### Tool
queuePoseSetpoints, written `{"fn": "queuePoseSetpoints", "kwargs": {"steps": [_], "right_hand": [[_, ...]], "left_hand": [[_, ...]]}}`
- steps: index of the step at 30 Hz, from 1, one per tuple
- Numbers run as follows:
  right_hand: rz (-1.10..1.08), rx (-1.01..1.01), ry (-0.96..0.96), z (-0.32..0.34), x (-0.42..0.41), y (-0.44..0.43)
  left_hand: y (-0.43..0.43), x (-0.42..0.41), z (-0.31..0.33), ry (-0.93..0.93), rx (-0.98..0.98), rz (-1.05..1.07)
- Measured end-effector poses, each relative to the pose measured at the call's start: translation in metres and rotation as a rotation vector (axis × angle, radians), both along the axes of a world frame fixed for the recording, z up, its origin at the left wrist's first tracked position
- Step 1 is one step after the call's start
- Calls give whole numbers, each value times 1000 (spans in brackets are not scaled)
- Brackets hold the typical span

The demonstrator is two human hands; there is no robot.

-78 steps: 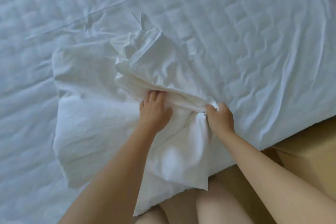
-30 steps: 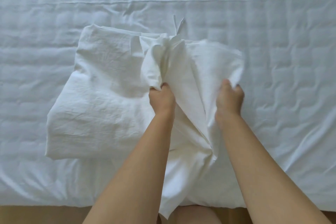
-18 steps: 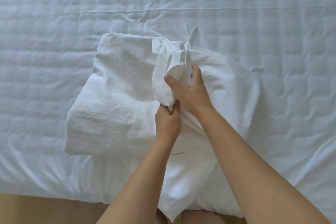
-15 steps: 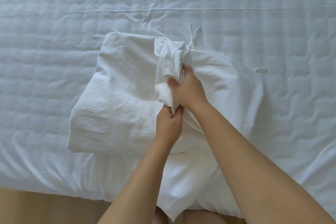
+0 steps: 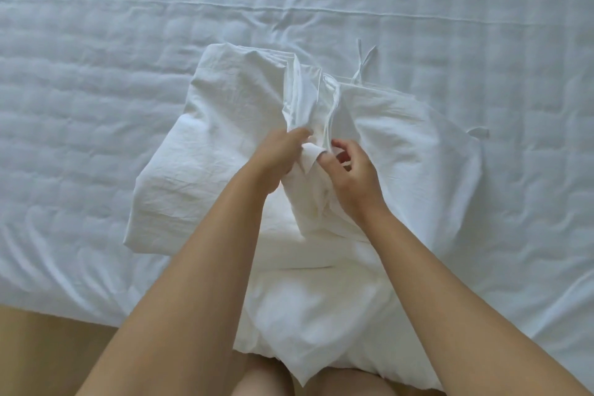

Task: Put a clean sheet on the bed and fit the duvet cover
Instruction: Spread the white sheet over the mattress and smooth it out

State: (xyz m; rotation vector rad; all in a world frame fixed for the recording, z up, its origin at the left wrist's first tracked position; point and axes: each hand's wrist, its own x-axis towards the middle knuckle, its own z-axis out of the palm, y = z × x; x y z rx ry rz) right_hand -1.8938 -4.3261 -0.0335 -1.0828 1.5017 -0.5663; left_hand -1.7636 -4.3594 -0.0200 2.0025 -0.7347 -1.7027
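A folded white duvet cover (image 5: 209,154) lies on the quilted white mattress (image 5: 96,42), its near part hanging over the bed's front edge. Thin fabric ties (image 5: 364,64) stick out at its far edge, and another tie (image 5: 479,132) shows at its right corner. A bunched fold (image 5: 305,100) stands up in the middle. My left hand (image 5: 279,154) grips the lower end of that fold. My right hand (image 5: 350,173) is beside it, fingers curled and thumb pinching a corner of the same cloth.
A seam (image 5: 321,10) runs across the mattress cover behind the bundle. A tan floor strip (image 5: 48,357) lies along the bed's near edge at lower left. My bare knees (image 5: 289,376) show at the bottom.
My right hand has let go of the raised fold higher up and dropped to the cloth's corner beside my left hand. The fold now stands looser and more spread.
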Motion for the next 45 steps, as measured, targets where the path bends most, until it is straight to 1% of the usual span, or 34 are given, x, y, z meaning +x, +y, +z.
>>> {"fn": "queuePoseSetpoints", "kwargs": {"steps": [2, 3, 4, 6, 7, 8, 9, 10, 13, 15, 17, 18, 20, 22, 23, 24, 26, 27, 28, 29, 30, 31, 32, 33, 34, 35, 36, 37, 38, 39, 40, 41, 43, 45], "right_hand": [[-33, 75, -16, -1, 2, -2], [-25, 105, -68, -3, 1, -2], [-14, 149, -167, -4, -1, -1], [15, 283, -452, -7, -11, 1], [15, 362, -576, -7, -17, 2], [7, 425, -663, -6, -23, 2], [2, 459, -673, -6, -25, 1], [7, 455, -603, -6, -24, 0], [-20, 317, -235, -8, -13, -3], [-54, 234, -69, -11, -9, -6], [-49, 173, 25, -10, -9, -9], [-12, 145, 38, -10, -11, -9], [98, 87, 49, -9, -14, -6], [173, 36, 122, -6, -17, -6], [140, 12, 180, -7, -20, -7], [14, 19, 222, -8, -25, -10], [-329, 61, 257, -9, -35, -14], [-423, 71, 299, -7, -38, -13], [-427, 53, 376, -8, -40, -11], [-354, 20, 480, -6, -40, -7], [-262, -55, 591, -2, -38, -2], [-173, -174, 673, 3, -33, 2], [-99, -336, 683, 7, -27, 3], [-21, -448, 622, 12, -17, 3], [75, -460, 507, 17, -7, 3], [183, -383, 380, 20, 4, 2], [296, -252, 289, 21, 14, 0], [418, -131, 283, 19, 25, -3], [546, -50, 347, 17, 34, -4], [656, -12, 433, 15, 42, -4], [714, -16, 496, 12, 47, -3], [717, -50, 525, 9, 49, -1], [681, -120, 525, 3, 50, 2], [675, -178, 524, 2, 47, 5]], "left_hand": [[15, 0, 0, 162, -21, 22], [23, 0, -1, 229, -19, 31], [29, 0, 0, 276, -16, 36], [39, 1, 0, 313, -22, 19], [42, 2, -1, 301, -34, 1], [45, 1, -1, 284, -51, -23], [48, 0, -1, 264, -73, -52], [51, -4, 0, 246, -94, -81], [59, -13, 1, 202, -147, -134], [61, -14, 2, 246, -136, -103], [59, -11, 5, 315, -74, -69], [55, -10, 8, 307, -37, -53], [46, -13, 9, 190, 21, 52], [39, -19, 4, 12, 30, 216], [38, -22, 1, -49, 10, 256], [39, -25, 0, -88, -22, 275], [45, -26, -1, -132, -71, 313], [51, -25, -1, -151, -85, 323], [58, -22, -2, -174, -100, 312], [64, -19, -2, -197, -116, 280], [70, -18, -1, -220, -130, 239], [76, -17, -1, -244, -144, 197], [81, -18, -1, -283, -156, 149], [87, -21, -2, -341, -165, 92], [92, -25, -1, -401, -172, 31], [98, -30, -1, -441, -183, -22], [104, -35, 0, -445, -199, -56], [110, -38, 0, -422, -216, -76], [116, -39, 1, -384, -225, -81], [121, -39, 1, -341, -219, -74], [124, -37, 1, -290, -193, -53], [126, -34, 1, -231, -159, -21], [128, -25, 0, -120, -75, 101], [123, -6, 2, 42, -2, 329]]}}
